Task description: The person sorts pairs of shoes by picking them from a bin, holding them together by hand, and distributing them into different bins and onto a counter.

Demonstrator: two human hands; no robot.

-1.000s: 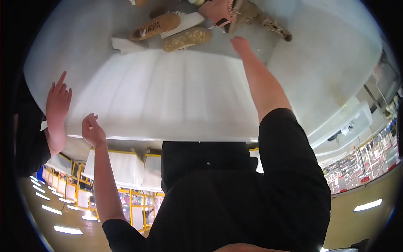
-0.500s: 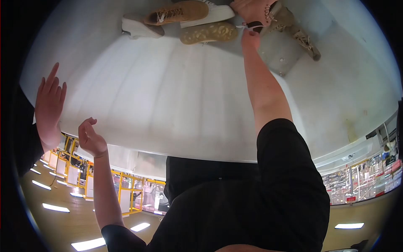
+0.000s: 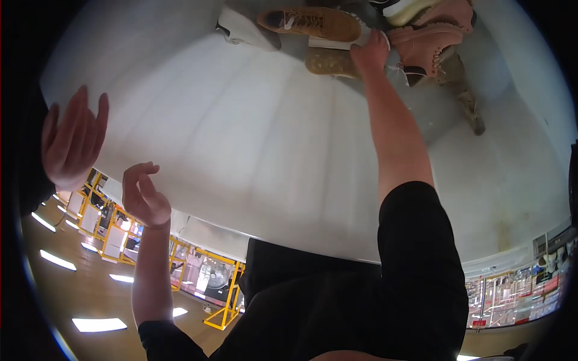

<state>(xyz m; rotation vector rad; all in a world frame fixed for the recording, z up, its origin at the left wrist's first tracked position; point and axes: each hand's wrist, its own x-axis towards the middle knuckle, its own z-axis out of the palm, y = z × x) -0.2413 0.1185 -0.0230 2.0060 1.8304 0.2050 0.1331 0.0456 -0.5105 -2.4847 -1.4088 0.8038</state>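
Note:
My right hand reaches into the far part of the white bin, its fingers closed around the end of a white shoe. Above that shoe lies a brown lace-up shoe, and below it a shoe shows its tan patterned sole. Just right of the hand is a pink lace-up boot with a tag. My left hand hovers over the near rim, fingers loosely bent and apart, with nothing in it.
A co-worker's hand hangs over the left side of the white bin. Further shoes lie at the far end: a light grey one, a second pink boot and a brown one. Yellow frames stand beyond the near rim.
My right hand has left the pink boot and moved left to the white shoe. The view has shifted, showing more shoes. The co-worker's fingers have spread.

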